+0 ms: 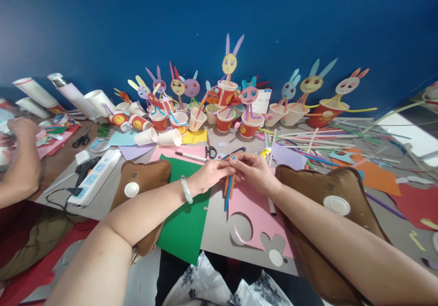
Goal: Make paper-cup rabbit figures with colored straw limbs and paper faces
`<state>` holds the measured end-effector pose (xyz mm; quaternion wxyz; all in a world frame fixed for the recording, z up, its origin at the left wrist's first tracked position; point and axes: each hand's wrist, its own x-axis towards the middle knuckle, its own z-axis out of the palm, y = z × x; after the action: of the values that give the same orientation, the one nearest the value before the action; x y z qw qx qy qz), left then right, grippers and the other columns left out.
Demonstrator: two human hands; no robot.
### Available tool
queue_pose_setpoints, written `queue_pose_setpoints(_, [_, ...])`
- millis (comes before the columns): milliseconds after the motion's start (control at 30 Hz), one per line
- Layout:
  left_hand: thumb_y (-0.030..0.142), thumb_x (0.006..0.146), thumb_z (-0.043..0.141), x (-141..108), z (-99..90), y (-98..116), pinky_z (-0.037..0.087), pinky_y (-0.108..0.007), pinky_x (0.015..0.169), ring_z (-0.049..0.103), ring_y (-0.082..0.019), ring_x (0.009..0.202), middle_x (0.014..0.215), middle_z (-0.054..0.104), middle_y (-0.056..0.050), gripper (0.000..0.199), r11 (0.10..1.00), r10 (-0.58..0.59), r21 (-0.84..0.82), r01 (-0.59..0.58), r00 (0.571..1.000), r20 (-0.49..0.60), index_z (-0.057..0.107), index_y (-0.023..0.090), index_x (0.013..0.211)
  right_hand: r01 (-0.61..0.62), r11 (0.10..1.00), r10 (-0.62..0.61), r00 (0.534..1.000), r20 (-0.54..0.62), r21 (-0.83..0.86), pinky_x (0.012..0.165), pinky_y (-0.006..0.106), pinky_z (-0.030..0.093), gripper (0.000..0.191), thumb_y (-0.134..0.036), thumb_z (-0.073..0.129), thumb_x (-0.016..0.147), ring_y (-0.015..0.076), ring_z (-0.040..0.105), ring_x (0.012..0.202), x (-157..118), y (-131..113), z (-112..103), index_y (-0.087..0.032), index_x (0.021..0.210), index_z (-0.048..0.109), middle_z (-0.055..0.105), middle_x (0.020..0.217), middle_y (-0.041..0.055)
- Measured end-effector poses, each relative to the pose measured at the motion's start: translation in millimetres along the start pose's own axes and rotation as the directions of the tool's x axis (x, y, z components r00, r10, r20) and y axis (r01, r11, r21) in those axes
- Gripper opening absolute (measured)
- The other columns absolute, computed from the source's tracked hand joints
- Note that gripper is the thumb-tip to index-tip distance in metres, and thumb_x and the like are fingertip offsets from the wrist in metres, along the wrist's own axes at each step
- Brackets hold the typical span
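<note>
My left hand [214,174] and my right hand [258,173] meet over the middle of the table, fingertips pinched together. Between them they hold a small bundle of orange and blue strips [228,194], whose ends hang down below the fingers. A bit of orange and light blue shows at the fingertips, too small to make out. Beneath the right hand lies a pink paper sheet [253,215] with shapes cut out of it. A green paper sheet [183,219] is under my left forearm.
Paper cups [252,128] with paper rabbit figures line the blue wall. Brown cushions [342,224] flank my arms. Scissors [211,152], a marker [190,157], a power strip [96,178] and loose coloured sticks [315,144] lie around. Another person's arm [22,160] is at left.
</note>
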<state>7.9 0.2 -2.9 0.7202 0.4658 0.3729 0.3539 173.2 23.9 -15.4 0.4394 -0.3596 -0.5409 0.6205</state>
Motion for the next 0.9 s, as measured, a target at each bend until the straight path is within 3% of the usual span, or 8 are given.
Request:
queue_pose_setpoints(167, [0.046, 0.072, 0.079, 2, -1.8, -5, 0.057, -0.034, 0.062, 0.066, -0.017, 0.058, 0.074, 0.071, -0.008, 0.042, 0.998, -0.002, -0.06, 0.002, 1.0, -0.007, 0.072, 0.009, 0.091, -0.114, 0.979, 0.111, 0.993, 0.024, 0.169, 0.037, 0.022, 0.034, 0.028, -0.043, 0.073, 0.079, 0.0093, 0.047, 0.039, 1, -2, 2, -0.017, 0.073, 0.065, 0.054, 0.05, -0.002])
queue_pose_setpoints(333, [0.038, 0.079, 0.075, 2, -1.9, -3, 0.059, -0.036, 0.065, 0.069, -0.019, 0.062, 0.078, 0.074, -0.011, 0.034, 0.992, -0.046, -0.117, 0.044, 0.999, -0.017, 0.071, 0.009, 0.096, -0.155, 0.954, 0.158, 0.987, 0.01, 0.255, 0.035, 0.02, 0.034, 0.018, -0.032, 0.072, 0.076, 0.0081, 0.044, 0.039, 2, -3, 1, -0.016, 0.072, 0.064, 0.053, 0.052, -0.0027])
queue_pose_setpoints(600, [0.033, 0.082, 0.072, -3, -2.4, 11, 0.06, -0.037, 0.069, 0.073, -0.021, 0.069, 0.086, 0.076, -0.015, 0.028, 0.973, -0.141, -0.179, 0.149, 0.988, 0.054, 0.07, 0.008, 0.096, -0.169, 0.923, 0.12, 0.98, 0.157, 0.347, 0.035, 0.023, 0.045, 0.024, -0.033, 0.08, 0.075, 0.0093, 0.05, 0.041, -1, -8, 1, -0.018, 0.078, 0.062, 0.056, 0.058, -0.0041])
queue_pose_setpoints(900, [0.035, 0.08, 0.074, -6, -3.3, 14, 0.06, -0.037, 0.068, 0.073, -0.022, 0.072, 0.088, 0.076, -0.016, 0.031, 0.977, -0.121, -0.165, 0.135, 0.989, 0.089, 0.069, 0.008, 0.096, -0.174, 0.938, 0.128, 0.978, 0.165, 0.301, 0.039, 0.018, 0.041, 0.028, -0.037, 0.083, 0.074, 0.0062, 0.048, 0.042, 1, -8, -3, -0.016, 0.08, 0.064, 0.055, 0.057, -0.0041])
